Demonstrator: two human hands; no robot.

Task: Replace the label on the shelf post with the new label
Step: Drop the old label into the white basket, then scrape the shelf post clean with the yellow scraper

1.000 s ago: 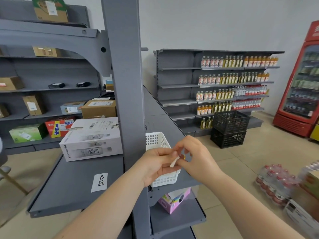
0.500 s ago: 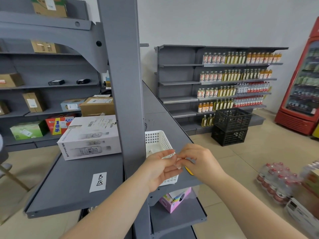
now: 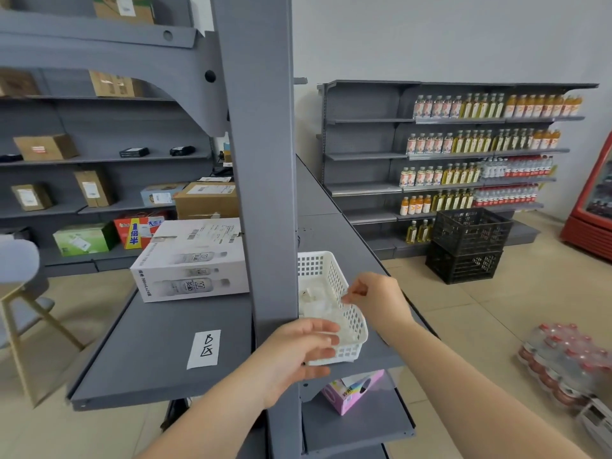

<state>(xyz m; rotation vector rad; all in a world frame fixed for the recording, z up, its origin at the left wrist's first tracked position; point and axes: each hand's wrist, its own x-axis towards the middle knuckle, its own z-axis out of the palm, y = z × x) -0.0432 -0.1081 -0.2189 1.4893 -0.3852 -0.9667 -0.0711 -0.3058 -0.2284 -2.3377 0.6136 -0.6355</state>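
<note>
The grey shelf post (image 3: 261, 167) rises in the middle, and I see no label on its face. A white label (image 3: 203, 349) with handwritten marks lies flat on the grey shelf (image 3: 149, 352) left of the post. A white plastic basket (image 3: 356, 326) with paper scraps sits on the shelf right of the post. My left hand (image 3: 298, 356) hovers in front of the basket's near corner, fingers apart and blurred, holding nothing visible. My right hand (image 3: 377, 299) is over the basket's right rim, thumb and forefinger pinched on a small pale paper scrap (image 3: 344, 298).
A white carton (image 3: 192, 263) and a brown box (image 3: 205, 200) stand on the shelf behind the label. A pink box (image 3: 351, 390) lies on the lower shelf. Black crates (image 3: 467, 246), bottle shelves (image 3: 463, 154), shrink-wrapped bottles (image 3: 563, 366) and a red cooler (image 3: 592, 207) are to the right.
My hands were together peeling a small white piece in front of the basket. They have come apart: the right rose over the basket's rim, the left dropped and opened.
</note>
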